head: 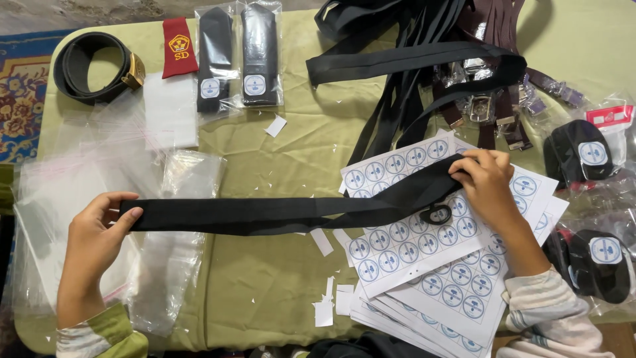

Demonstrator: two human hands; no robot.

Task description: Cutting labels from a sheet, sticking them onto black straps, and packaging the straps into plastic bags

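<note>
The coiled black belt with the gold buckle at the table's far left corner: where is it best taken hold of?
Probably the black belt is best pinched across the coil beside its gold buckle, coming from above: it lies flat, open-centred, and the buckle end looks stiffest.

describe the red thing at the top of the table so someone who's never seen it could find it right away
Start at the green table cloth and go to its far left corner, where a coiled black belt with a gold buckle lies. Just right of that belt is the red cloth tie, lying short and flat. It is the only red piece; the bagged ties beside it are black.
</note>
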